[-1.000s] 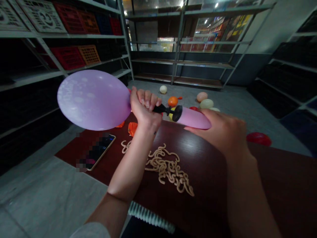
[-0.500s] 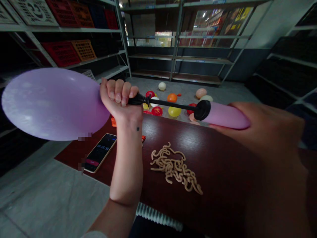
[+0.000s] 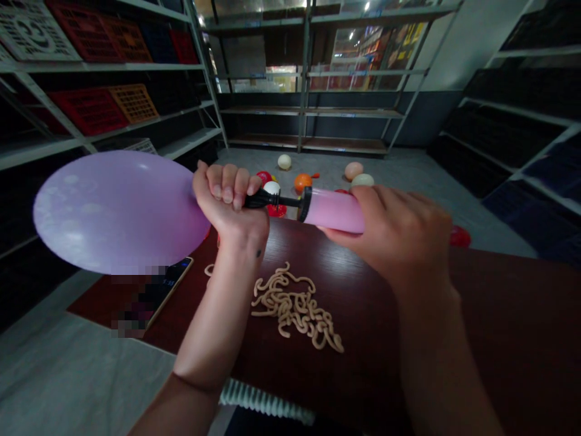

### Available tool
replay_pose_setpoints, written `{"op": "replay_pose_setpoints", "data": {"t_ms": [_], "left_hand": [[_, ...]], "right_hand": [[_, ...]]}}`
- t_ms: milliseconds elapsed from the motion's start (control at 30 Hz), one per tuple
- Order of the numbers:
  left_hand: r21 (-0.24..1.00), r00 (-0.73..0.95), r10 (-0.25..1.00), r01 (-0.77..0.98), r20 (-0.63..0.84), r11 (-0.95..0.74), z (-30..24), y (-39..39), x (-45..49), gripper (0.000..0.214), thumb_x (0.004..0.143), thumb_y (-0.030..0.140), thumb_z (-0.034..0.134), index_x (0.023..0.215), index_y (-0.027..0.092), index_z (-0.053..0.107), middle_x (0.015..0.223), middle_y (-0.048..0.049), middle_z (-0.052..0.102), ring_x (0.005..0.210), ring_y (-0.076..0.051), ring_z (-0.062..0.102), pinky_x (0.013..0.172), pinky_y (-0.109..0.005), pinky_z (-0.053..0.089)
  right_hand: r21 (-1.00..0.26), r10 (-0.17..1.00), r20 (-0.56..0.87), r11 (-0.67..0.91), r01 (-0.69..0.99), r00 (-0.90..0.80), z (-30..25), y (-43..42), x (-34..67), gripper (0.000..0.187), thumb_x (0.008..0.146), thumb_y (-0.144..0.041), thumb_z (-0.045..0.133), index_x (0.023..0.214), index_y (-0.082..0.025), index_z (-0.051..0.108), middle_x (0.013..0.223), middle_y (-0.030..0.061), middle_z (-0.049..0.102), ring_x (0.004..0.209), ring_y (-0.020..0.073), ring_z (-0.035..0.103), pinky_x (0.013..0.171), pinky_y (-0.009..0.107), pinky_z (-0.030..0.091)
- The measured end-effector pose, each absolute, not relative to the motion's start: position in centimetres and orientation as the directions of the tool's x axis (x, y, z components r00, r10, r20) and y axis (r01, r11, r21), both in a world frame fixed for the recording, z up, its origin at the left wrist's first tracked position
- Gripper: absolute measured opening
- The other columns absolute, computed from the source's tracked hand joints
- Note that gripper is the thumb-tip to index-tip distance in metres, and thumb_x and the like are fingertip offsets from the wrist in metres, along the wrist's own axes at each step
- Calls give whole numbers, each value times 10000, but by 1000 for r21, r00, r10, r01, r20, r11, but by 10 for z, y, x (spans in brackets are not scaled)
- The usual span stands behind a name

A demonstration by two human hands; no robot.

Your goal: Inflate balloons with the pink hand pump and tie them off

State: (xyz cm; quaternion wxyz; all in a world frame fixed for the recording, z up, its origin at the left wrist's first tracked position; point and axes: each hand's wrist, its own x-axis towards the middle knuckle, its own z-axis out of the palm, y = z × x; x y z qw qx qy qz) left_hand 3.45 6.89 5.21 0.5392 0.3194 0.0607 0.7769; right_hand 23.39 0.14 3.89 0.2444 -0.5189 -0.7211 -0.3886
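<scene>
A large purple balloon (image 3: 118,212) is inflated at the left, its neck hidden in my left hand (image 3: 233,197). That hand is closed around the balloon's neck and the black nozzle end of a balloon pump. My right hand (image 3: 394,233) wraps round the pump's pink barrel (image 3: 333,210). A short length of the black rod shows between the black handle and the barrel's collar. Beneath the pump, a tangled heap of tan, curly strands (image 3: 295,306) lies on the dark brown table (image 3: 363,339).
A phone (image 3: 167,293) lies at the table's left, partly behind the balloon. Several coloured balloons, one of them orange (image 3: 302,182), rest on the floor beyond the table. Shelves with crates (image 3: 86,110) stand left; more racks (image 3: 304,112) stand behind.
My right hand has pushed the pink barrel leftward, so less of the rod shows. The balloon and my left hand sit slightly lower and further right in view; the camera has turned a little.
</scene>
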Motion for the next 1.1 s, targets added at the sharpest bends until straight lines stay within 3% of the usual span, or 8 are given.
{"op": "replay_pose_setpoints", "data": {"t_ms": [233, 333, 533, 900, 1100], "left_hand": [[505, -224, 919, -780, 325, -369, 50, 58, 56, 600, 1045, 337, 335, 487, 190, 173, 404, 48, 137, 343, -86, 168, 422, -220, 313], [469, -223, 929, -813, 296, -344, 53, 61, 57, 594, 1050, 293, 318, 489, 186, 157, 397, 51, 142, 328, -75, 150, 408, -219, 295], [385, -245, 966, -886, 84, -259, 63, 68, 53, 576, 1066, 286, 268, 518, 175, 131, 367, 66, 146, 301, -49, 120, 377, -203, 233], [295, -310, 940, -893, 143, -340, 76, 67, 3, 535, 1053, 226, 250, 543, 176, 99, 351, 61, 174, 276, -41, 158, 369, -191, 243], [149, -325, 901, -914, 287, -378, 82, 59, -27, 517, 1035, 191, 232, 542, 210, 77, 326, 69, 205, 243, -38, 196, 347, -197, 254]], "right_hand": [[209, 652, 699, 205, 956, -293, 38, 2, 227, 432, 835, -569, 625, 943, -153, 668, 757, 120, 685, 654, 230, 581, 607, 340, 287], [184, 668, 690, 211, 960, -279, 34, 7, 229, 453, 823, -608, 631, 910, -165, 665, 763, 111, 694, 658, 225, 593, 603, 331, 282], [139, 702, 658, 242, 960, -273, 23, 18, 234, 492, 808, -655, 636, 931, -179, 668, 798, 91, 718, 680, 217, 619, 591, 319, 285], [200, 652, 686, 256, 946, -322, 24, 18, 259, 611, 817, -725, 593, 972, -146, 712, 803, 97, 719, 714, 220, 642, 661, 338, 361], [176, 626, 719, 257, 950, -303, 30, 11, 265, 598, 791, -726, 610, 997, -173, 710, 819, 91, 714, 734, 245, 643, 663, 366, 389]]}}
